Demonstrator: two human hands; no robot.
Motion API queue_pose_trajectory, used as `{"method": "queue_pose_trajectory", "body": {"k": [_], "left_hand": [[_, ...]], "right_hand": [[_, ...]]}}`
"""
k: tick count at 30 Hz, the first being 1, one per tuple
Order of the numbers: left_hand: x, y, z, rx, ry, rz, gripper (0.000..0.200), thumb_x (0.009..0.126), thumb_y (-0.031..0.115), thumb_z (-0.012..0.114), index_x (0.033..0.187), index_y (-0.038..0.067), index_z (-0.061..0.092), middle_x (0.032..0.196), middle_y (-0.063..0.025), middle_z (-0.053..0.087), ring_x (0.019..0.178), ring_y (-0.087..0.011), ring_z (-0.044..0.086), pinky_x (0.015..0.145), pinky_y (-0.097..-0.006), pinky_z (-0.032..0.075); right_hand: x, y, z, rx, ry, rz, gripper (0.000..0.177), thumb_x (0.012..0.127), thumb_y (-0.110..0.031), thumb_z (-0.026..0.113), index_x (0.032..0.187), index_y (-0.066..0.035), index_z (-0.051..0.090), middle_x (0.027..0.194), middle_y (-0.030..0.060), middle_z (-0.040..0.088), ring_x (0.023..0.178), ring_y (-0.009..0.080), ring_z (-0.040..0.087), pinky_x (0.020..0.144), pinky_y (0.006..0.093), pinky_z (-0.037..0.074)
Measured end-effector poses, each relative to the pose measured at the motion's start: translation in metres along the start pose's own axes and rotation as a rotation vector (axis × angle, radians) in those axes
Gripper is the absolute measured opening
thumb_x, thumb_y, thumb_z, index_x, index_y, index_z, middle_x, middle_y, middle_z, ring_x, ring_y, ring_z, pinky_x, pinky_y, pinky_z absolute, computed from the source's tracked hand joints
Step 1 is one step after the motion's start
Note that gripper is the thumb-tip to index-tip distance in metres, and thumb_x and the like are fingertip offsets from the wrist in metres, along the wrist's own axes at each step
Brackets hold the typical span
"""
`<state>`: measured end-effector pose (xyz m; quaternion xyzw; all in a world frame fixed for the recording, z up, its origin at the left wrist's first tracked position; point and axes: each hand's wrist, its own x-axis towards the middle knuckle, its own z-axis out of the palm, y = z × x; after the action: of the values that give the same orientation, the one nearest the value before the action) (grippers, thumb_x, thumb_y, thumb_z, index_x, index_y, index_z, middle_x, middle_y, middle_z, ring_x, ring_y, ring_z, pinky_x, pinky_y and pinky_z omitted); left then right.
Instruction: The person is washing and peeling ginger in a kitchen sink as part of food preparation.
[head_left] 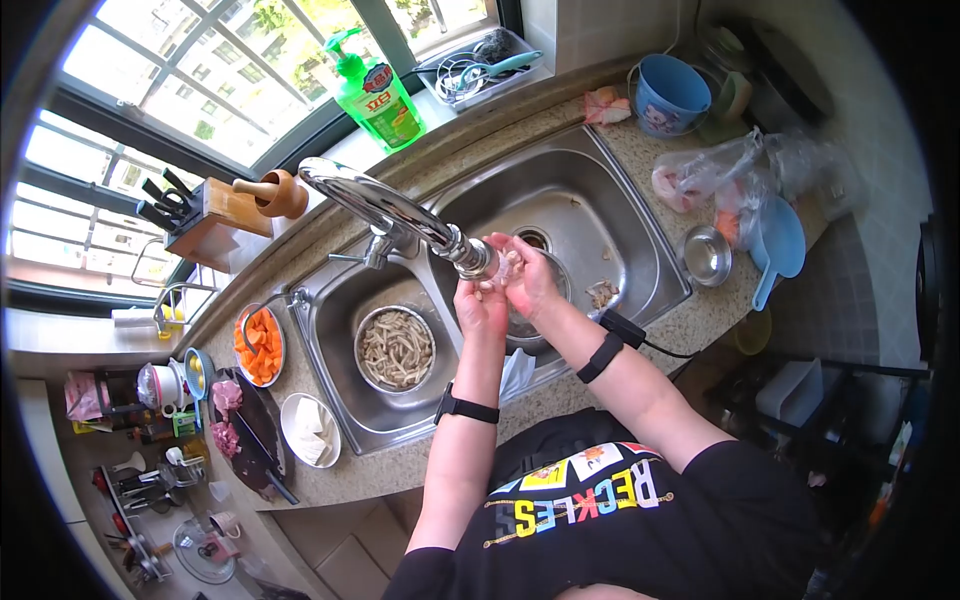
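Both my hands are cupped together under the spout of the chrome faucet (385, 205), above the right sink basin (590, 220). My left hand (483, 305) and my right hand (528, 278) hold small pale pieces between them, too small to name surely. Beneath my hands a metal bowl (553, 283) is partly hidden. In the left basin (345, 415) sits a round metal bowl filled with pale, finger-like pieces (396, 347). Some brownish scraps (602, 293) lie in the right basin.
Left of the sink are a bowl of orange chunks (262, 350), a white bowl (311, 430) and a dark board with meat (226, 438). Right of it stand a metal bowl (707, 255), blue scoop (778, 240), plastic bags (710, 175) and blue bucket (670, 95).
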<state>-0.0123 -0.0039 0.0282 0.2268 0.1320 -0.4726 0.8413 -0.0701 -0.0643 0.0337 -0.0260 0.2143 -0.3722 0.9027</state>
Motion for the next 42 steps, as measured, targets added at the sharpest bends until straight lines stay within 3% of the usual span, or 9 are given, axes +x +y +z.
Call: {"method": "queue_pose_trajectory", "body": {"k": [8, 10, 18, 20, 26, 28, 32, 38, 42], "left_hand": [[-0.005, -0.011, 0.02, 0.254, -0.151, 0.014, 0.029, 0.087, 0.009, 0.045, 0.113, -0.001, 0.051, 0.113, -0.0109, 0.055, 0.103, -0.0221, 0.055, 0.091, -0.0346, 0.044], [-0.004, -0.015, 0.017, 0.505, -0.182, 0.195, 0.034, 0.089, 0.016, 0.045, 0.119, 0.0, 0.047, 0.119, -0.0089, 0.053, 0.107, -0.0196, 0.052, 0.092, -0.0316, 0.041], [-0.014, -0.017, 0.012, 0.351, -0.128, -0.077, 0.044, 0.091, 0.017, 0.035, 0.134, 0.006, 0.032, 0.135, -0.0075, 0.038, 0.119, -0.0193, 0.041, 0.099, -0.0306, 0.033], [0.016, -0.009, -0.02, 0.143, -0.393, -0.093, 0.053, 0.09, 0.027, 0.04, 0.138, 0.01, 0.024, 0.139, -0.012, 0.031, 0.126, -0.029, 0.031, 0.104, -0.0387, 0.027], [0.01, -0.016, -0.017, 0.227, -0.543, -0.002, 0.054, 0.09, 0.03, 0.039, 0.138, 0.01, 0.024, 0.138, -0.0125, 0.032, 0.126, -0.0305, 0.031, 0.103, -0.0404, 0.028], [0.002, -0.016, -0.007, 0.257, -0.179, -0.091, 0.045, 0.093, 0.026, 0.034, 0.134, 0.007, 0.032, 0.13, -0.0129, 0.041, 0.115, -0.0244, 0.044, 0.096, -0.0385, 0.037], [0.006, -0.009, -0.004, 0.242, -0.409, -0.091, 0.05, 0.092, 0.027, 0.036, 0.137, 0.011, 0.026, 0.141, -0.0078, 0.029, 0.127, -0.0219, 0.033, 0.101, -0.0366, 0.031], [-0.006, -0.021, 0.0, 0.364, -0.217, -0.097, 0.047, 0.091, 0.019, 0.03, 0.137, 0.006, 0.026, 0.139, -0.0114, 0.031, 0.126, -0.0239, 0.034, 0.103, -0.0367, 0.029], [-0.011, -0.018, 0.01, 0.297, -0.249, -0.231, 0.045, 0.092, 0.026, 0.035, 0.133, 0.007, 0.032, 0.138, -0.0066, 0.034, 0.125, -0.0229, 0.034, 0.104, -0.0359, 0.027]], "right_hand": [[-0.031, 0.004, 0.019, -0.466, 0.002, -0.187, 0.042, 0.094, -0.022, 0.036, 0.127, 0.003, 0.039, 0.127, 0.0151, 0.046, 0.119, 0.0238, 0.042, 0.102, 0.0343, 0.031], [-0.028, 0.013, 0.004, -1.356, -0.197, -0.634, 0.047, 0.094, -0.023, 0.036, 0.131, 0.004, 0.032, 0.136, 0.0186, 0.034, 0.129, 0.0295, 0.029, 0.107, 0.0359, 0.02], [0.001, 0.005, -0.009, -1.732, -0.196, -0.735, 0.05, 0.085, -0.013, 0.037, 0.132, 0.003, 0.031, 0.138, 0.026, 0.025, 0.13, 0.0396, 0.019, 0.108, 0.0403, 0.016], [-0.033, 0.02, -0.005, -1.856, -0.31, -0.794, 0.048, 0.091, -0.028, 0.035, 0.131, -0.002, 0.035, 0.138, 0.0251, 0.026, 0.131, 0.0409, 0.016, 0.108, 0.046, 0.007], [-0.018, 0.014, 0.0, -1.963, -0.257, -0.831, 0.051, 0.091, -0.03, 0.039, 0.133, -0.002, 0.032, 0.139, 0.0247, 0.023, 0.132, 0.0382, 0.016, 0.108, 0.0433, 0.009], [-0.003, 0.007, 0.011, -1.863, -0.151, -0.74, 0.056, 0.089, -0.029, 0.042, 0.134, 0.001, 0.029, 0.139, 0.0256, 0.022, 0.132, 0.0384, 0.016, 0.109, 0.0404, 0.013], [-0.012, 0.016, 0.002, -1.782, -0.135, -0.667, 0.065, 0.081, -0.025, 0.051, 0.134, 0.003, 0.027, 0.14, 0.0264, 0.02, 0.132, 0.0395, 0.015, 0.109, 0.043, 0.012], [0.002, 0.009, -0.019, -1.753, -0.086, -0.678, 0.059, 0.092, -0.036, 0.032, 0.135, 0.003, 0.024, 0.138, 0.0273, 0.023, 0.131, 0.0387, 0.017, 0.109, 0.0422, 0.012], [0.005, 0.003, -0.005, -1.869, 0.003, -0.695, 0.051, 0.09, -0.021, 0.036, 0.134, 0.002, 0.027, 0.139, 0.0253, 0.024, 0.131, 0.0362, 0.02, 0.109, 0.0396, 0.014]]}}
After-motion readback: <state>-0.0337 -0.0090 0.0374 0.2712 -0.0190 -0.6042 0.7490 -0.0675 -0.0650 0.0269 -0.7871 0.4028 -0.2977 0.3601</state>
